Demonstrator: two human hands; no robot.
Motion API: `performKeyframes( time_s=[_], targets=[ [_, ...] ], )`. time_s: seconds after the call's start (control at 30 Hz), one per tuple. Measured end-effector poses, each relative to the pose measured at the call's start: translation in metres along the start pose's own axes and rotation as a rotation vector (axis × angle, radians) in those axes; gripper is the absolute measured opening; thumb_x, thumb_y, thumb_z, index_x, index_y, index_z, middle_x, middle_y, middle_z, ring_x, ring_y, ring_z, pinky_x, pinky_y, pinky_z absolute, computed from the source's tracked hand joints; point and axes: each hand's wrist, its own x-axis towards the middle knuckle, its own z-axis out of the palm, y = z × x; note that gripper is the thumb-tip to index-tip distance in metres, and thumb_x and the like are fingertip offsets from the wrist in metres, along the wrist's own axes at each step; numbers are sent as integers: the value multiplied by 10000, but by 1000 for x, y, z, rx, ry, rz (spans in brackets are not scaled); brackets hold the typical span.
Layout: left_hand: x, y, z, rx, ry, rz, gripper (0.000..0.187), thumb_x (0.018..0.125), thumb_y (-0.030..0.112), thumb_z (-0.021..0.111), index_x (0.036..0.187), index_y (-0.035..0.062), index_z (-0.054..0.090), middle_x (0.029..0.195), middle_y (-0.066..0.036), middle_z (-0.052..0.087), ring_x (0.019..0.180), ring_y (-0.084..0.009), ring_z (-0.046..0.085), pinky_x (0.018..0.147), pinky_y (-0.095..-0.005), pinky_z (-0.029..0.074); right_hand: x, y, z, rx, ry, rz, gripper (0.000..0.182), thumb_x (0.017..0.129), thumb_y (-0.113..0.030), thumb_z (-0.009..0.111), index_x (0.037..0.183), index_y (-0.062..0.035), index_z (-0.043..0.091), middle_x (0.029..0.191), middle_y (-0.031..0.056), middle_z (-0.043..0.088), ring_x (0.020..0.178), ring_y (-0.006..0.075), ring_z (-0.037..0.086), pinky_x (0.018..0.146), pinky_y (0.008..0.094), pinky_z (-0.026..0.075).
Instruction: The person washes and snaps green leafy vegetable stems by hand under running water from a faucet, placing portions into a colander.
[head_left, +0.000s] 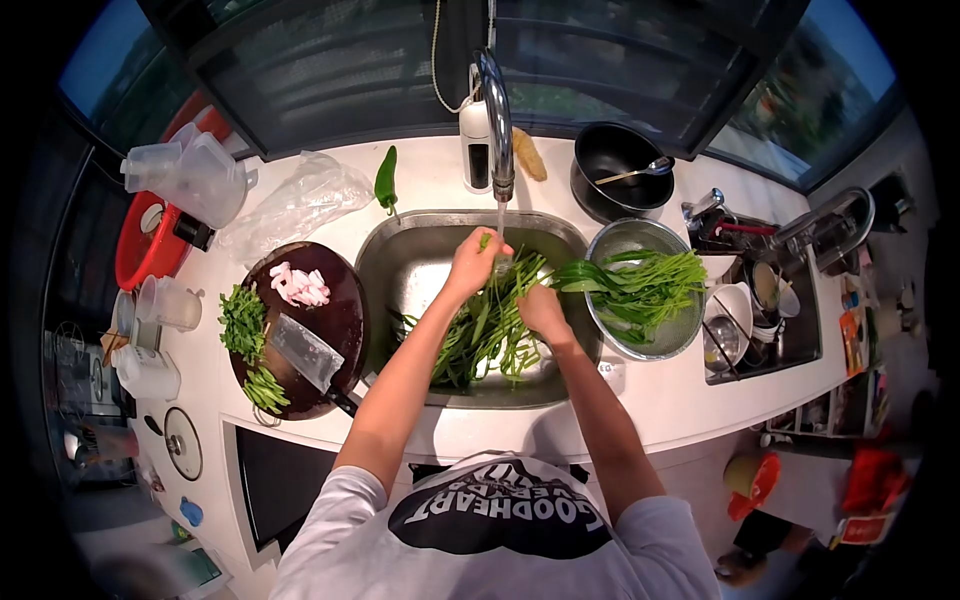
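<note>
Left hand (480, 262) pinches a green piece under the running faucet (495, 110), as the right hand (543, 310) closes around long leafy greens (485, 335) in a steel sink (390, 270) set into a white countertop (430, 165) below dark-framed windows (620, 60). At 9 o'clock from the basin, a cleaver (305, 350) lies on a round board (342, 290) with chopped greens (243, 322) and pale pink pieces (298, 285). A colander (658, 353) of greens crowds the rim at 3 o'clock, short of a second sink (812, 335) holding dishes. A black pot (600, 200) sits toward 1 o'clock, a green pepper (386, 180) at 11.
</note>
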Motion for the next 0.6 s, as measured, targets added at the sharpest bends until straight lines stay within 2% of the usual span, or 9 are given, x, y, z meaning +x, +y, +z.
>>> performKeyframes(
  time_s=[0.07,0.17,0.27,0.37,0.4,0.5,0.57,0.6],
  targets=[
    [7,-4,4,-32,-112,-80,187,934,200,471,967,23,522,771,-46,609,724,-113,548,688,-262,443,-4,-1,6,105,159,-17,368,926,-274,482,1014,73,568,863,195,653,839,301,642,744,373,486],
    [15,-20,11,-234,-94,-44,169,950,192,459,983,35,513,776,-39,571,681,-118,520,667,-254,436,22,-19,-19,867,43,-28,382,937,-262,471,1111,73,528,989,153,623,903,234,603,829,327,446],
    [22,-14,12,-384,70,-101,185,960,209,448,993,33,493,783,-29,518,708,-114,501,725,-251,425,47,-29,-7,978,190,-226,328,903,-257,524,1099,6,542,873,146,622,817,268,599,751,356,451],
    [30,-11,-3,-538,133,-144,211,968,232,448,1015,29,479,726,-15,453,666,-120,488,686,-258,444,50,-26,11,867,3,-246,288,911,-217,512,1098,-1,541,842,139,621,782,266,598,733,356,450],
    [32,-12,-10,-537,157,-114,235,969,252,451,1034,26,464,705,-7,420,629,-119,457,624,-270,450,47,-27,10,884,-16,-241,266,900,-206,522,1074,-9,560,866,159,634,802,290,618,730,365,460],
    [32,-12,-36,-529,276,-41,226,967,242,455,1036,27,462,699,-8,418,608,-108,433,584,-277,446,52,-4,37,613,-91,-290,251,891,-156,524,1046,30,592,978,196,627,911,311,609,788,337,460],
    [28,-1,-56,-330,367,-40,222,947,244,497,1010,32,482,681,7,423,576,-78,407,532,-256,413,54,21,68,492,-112,-117,210,864,-139,537,996,4,618,953,225,619,889,339,611,759,352,477],
    [27,-6,-68,-170,419,-40,241,926,251,536,977,16,510,679,4,465,591,-75,428,555,-251,410,56,29,87,430,-122,-32,192,851,-130,544,970,-8,631,940,239,615,878,353,611,744,360,485]
  ],
)
